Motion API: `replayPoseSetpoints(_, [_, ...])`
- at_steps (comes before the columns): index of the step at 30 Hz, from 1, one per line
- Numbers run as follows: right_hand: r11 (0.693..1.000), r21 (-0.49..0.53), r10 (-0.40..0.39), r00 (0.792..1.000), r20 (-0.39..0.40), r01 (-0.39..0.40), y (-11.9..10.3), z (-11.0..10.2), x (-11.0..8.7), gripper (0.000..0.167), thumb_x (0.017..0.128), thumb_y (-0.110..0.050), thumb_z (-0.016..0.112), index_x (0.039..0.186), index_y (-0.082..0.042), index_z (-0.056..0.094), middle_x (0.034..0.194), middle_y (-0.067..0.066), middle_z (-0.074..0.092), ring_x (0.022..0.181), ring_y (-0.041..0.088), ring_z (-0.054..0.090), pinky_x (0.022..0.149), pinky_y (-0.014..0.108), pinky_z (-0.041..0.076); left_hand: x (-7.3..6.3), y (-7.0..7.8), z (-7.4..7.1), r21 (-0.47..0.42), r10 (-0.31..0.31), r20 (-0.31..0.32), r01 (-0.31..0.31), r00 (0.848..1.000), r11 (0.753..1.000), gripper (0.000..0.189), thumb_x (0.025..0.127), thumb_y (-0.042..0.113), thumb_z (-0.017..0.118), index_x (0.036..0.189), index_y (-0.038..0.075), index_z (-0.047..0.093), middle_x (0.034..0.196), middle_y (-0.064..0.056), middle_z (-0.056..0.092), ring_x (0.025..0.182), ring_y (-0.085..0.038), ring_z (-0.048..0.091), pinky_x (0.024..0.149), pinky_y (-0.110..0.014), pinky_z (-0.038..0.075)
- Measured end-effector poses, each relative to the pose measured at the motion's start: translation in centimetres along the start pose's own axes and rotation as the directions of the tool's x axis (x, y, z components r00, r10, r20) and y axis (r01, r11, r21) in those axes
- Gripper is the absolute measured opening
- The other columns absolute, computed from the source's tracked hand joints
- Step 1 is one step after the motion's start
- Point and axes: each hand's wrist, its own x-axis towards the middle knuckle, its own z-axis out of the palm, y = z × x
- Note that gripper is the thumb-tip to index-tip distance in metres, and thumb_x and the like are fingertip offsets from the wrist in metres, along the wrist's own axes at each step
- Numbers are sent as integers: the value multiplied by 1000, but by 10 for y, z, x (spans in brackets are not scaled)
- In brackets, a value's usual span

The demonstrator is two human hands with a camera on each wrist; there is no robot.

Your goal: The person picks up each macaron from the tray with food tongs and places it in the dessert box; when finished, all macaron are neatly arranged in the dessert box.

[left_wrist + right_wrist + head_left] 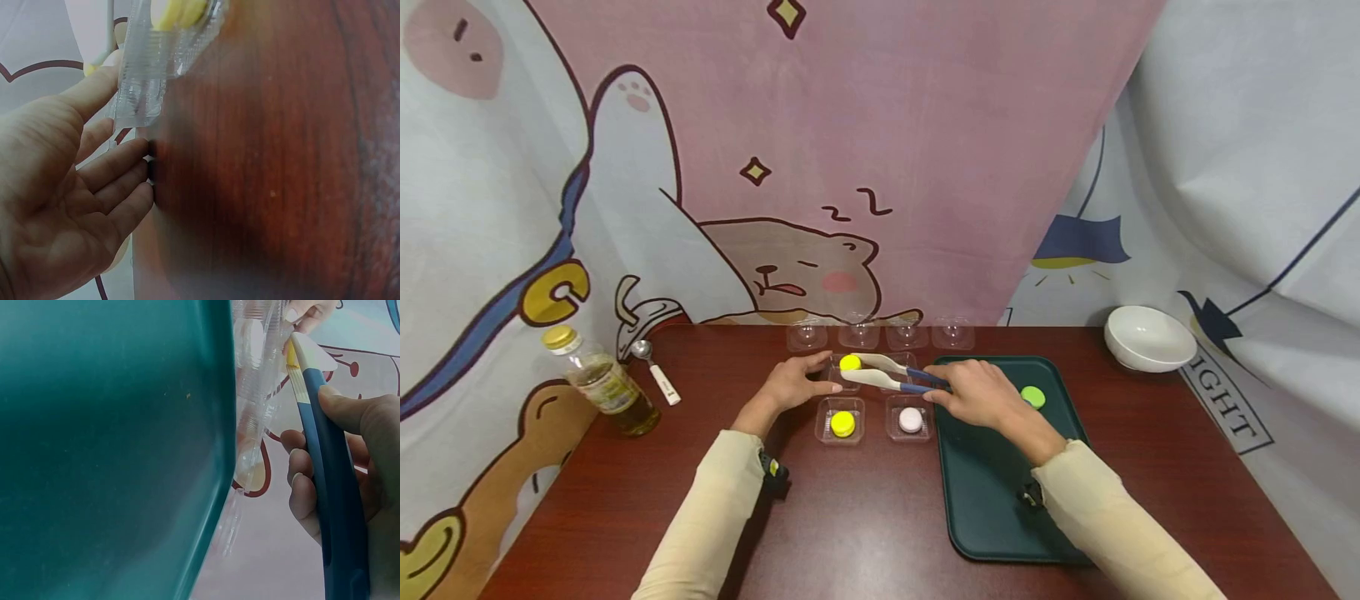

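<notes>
My left hand (792,383) holds the left side of the back-left clear plastic box (833,377), thumb at its front and forefinger at its back. In the left wrist view, a nearer box (140,94) partly hides this contact. My right hand (973,390) grips tongs (880,377) with blue handles and white tips. The tips reach over the back-left box, around a yellow macaron (850,362); whether it touches the box floor I cannot tell. In front stand two boxes, one with a yellow macaron (843,423), the other with a pale pink macaron (911,419).
A dark green tray (992,508) lies under my right forearm, a green macaron (1033,396) on it. Clear domed lids (859,335) line the back edge. An oil bottle (606,387) and a scoop (658,375) stand left; a white bowl (1150,340) sits back right.
</notes>
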Motion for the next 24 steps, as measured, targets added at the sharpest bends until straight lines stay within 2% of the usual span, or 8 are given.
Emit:
replayPoseSetpoints(13, [1000,-28,-11,1000,0,11,-2,9,11,43,94,-38,72,133,-18,69,87,-3,74,52,8,43,46,27,30,-1,-1,1,10,9,0,-9,1000,1000,77,89,44,76,155,20,44,144,-11,61,147,-42,38,120,-60,29])
replayPoseSetpoints(24, [997,-70,-13,1000,2,13,-6,7,17,42,95,-38,71,132,-19,69,86,-3,73,52,9,43,42,27,27,1,-1,-1,17,15,5,-15,1000,1000,78,89,43,76,155,20,43,145,-10,60,147,-42,38,120,-59,29])
